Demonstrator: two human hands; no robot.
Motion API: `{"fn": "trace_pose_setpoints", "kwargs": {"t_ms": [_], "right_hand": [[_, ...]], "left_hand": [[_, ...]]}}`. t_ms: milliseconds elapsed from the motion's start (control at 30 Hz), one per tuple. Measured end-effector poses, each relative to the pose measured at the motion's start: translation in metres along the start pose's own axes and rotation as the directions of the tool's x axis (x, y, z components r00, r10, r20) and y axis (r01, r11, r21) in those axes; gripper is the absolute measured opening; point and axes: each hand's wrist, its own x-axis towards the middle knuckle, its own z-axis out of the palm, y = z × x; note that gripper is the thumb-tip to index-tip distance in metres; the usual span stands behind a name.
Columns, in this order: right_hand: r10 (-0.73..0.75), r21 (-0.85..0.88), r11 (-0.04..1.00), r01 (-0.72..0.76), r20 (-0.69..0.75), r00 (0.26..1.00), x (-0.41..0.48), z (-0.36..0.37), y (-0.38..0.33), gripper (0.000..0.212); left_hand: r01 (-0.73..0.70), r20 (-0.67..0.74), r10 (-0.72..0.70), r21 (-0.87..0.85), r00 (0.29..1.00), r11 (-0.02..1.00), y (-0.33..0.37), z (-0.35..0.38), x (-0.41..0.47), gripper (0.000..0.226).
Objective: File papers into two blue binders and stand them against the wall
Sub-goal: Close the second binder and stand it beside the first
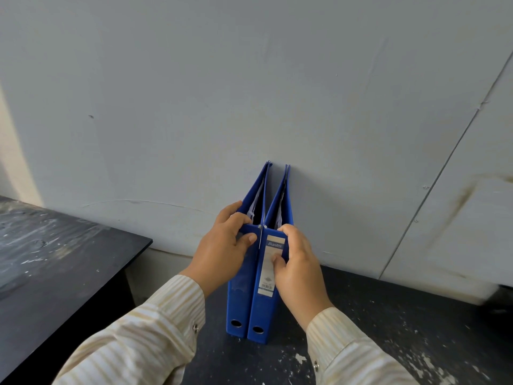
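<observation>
Binders in smooth blue plastic, 2 of them, stand upright side by side, spines toward the camera and touching along their length. Their far top corners meet the grey wall (249,93). The left binder (238,301) has a plain spine. The right binder (261,318) carries a tall white label (267,282) printed "Bantex". Each spine has 1 round finger hole (236,323) near its foot. Seen from above, both covers taper to a wedge, with white papers (254,208) showing between them.

The left hand (222,245) grips the top of the left binder, fingers curled over its upper edge and thumb laid across the spine. The right hand (297,262) grips the right binder, fingers wrapped round the spine's right edge and thumb pressed on the label. Both arms wear cream striped sleeves (155,329) with snap cuffs.

The binders rest on a dark matte surface (388,329) flecked with white chips. To the left sits a black tabletop (55,259), scuffed with pale smears. The wall is flat painted panel, seamed on the right and stained brown.
</observation>
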Motion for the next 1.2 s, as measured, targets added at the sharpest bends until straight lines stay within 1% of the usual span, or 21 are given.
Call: {"fn": "trace_pose_setpoints", "kwargs": {"t_ms": [367,967,1067,1200], "right_hand": [[-0.008,0.001,1.000,0.008,0.003,1.000,-0.0018,-0.0014,0.0003,0.045],[-0.010,0.003,1.000,0.010,0.027,1.000,-0.0039,-0.0030,0.0003,0.053],[-0.019,-0.019,1.000,0.019,0.027,0.999,-0.0039,-0.0027,0.0007,0.058],[-0.044,-0.033,0.998,0.044,0.024,0.999,-0.0057,-0.0020,0.0002,0.073]], "left_hand": [[-0.005,0.004,0.005,0.003,1.000,1.000,0.0011,-0.0001,-0.0014,0.014],[-0.004,0.004,0.004,0.014,1.000,1.000,0.0004,0.0031,-0.0026,0.019],[0.007,0.012,-0.007,0.004,1.000,1.000,0.0006,0.0040,-0.0023,0.024],[0.007,-0.001,-0.007,-0.004,1.000,1.000,0.0009,0.0053,-0.0049,0.034]]}}
